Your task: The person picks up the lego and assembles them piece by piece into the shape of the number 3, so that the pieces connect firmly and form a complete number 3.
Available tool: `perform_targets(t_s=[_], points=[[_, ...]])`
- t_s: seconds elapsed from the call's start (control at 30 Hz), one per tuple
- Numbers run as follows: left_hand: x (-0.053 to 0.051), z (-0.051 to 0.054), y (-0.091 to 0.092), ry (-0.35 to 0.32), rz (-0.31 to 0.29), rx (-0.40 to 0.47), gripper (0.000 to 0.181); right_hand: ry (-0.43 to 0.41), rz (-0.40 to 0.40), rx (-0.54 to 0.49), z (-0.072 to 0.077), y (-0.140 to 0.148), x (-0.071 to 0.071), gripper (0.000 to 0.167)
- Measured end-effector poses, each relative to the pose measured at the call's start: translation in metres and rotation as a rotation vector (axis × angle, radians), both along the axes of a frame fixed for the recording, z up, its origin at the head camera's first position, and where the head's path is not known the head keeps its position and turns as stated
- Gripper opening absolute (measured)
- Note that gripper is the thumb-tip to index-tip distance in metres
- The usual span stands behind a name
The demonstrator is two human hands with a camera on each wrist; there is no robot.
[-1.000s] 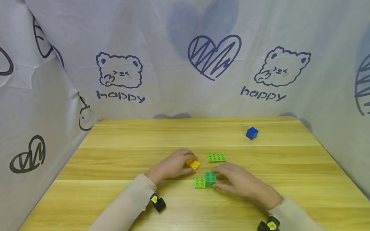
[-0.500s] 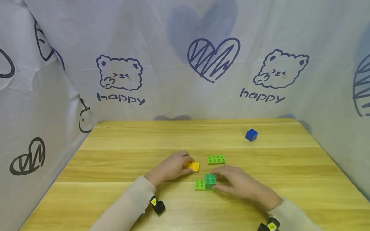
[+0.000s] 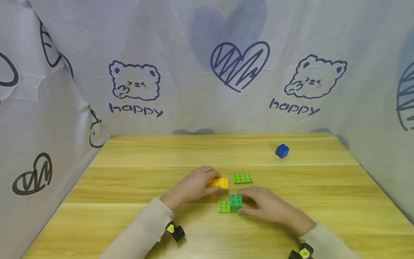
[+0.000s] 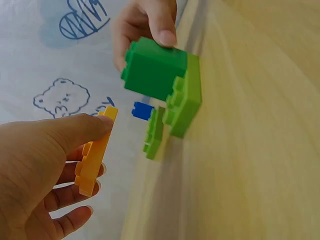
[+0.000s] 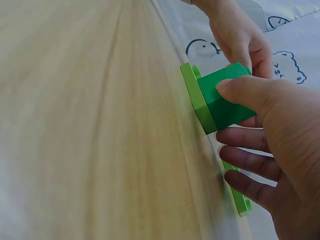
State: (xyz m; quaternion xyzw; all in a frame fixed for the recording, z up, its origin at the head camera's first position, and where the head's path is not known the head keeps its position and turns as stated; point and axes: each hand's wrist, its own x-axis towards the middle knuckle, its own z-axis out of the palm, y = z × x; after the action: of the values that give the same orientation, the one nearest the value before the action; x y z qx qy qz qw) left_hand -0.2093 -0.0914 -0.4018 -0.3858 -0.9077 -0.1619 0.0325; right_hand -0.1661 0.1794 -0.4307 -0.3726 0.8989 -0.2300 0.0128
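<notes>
My left hand pinches a flat yellow building brick between thumb and fingers, held above the table as the left wrist view shows. With thumb and fingers, my right hand grips a dark green square brick. That brick sits on the right half of a flat light green brick, whose left studs are bare. Behind this stack lies a second flat light green brick, apart from both hands. The yellow brick is left of it, partly covered by my left fingers.
A blue brick stands toward the back right of the wooden table. White cloth with drawn bears and hearts hangs behind the table and along its sides.
The yellow brick has turned in my left hand to lie level and has moved slightly right. My right hand and the green stack stay in place.
</notes>
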Motion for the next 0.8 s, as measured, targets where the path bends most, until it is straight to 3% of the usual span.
perform_targets(t_s=[0.3, 0.5, 0.8], points=[[0.013, 0.014, 0.008, 0.062, -0.042, 0.033, 0.039, 0.02, 0.008, -0.002, 0.0, -0.001, 0.0, 0.047], [0.023, 0.021, 0.015, 0.034, -0.072, 0.042, 0.042, 0.02, 0.017, -0.028, -0.001, -0.001, -0.001, 0.044], [0.032, 0.014, 0.025, 0.042, -0.13, 0.041, 0.041, -0.01, 0.005, -0.015, 0.0, -0.002, 0.0, 0.041]])
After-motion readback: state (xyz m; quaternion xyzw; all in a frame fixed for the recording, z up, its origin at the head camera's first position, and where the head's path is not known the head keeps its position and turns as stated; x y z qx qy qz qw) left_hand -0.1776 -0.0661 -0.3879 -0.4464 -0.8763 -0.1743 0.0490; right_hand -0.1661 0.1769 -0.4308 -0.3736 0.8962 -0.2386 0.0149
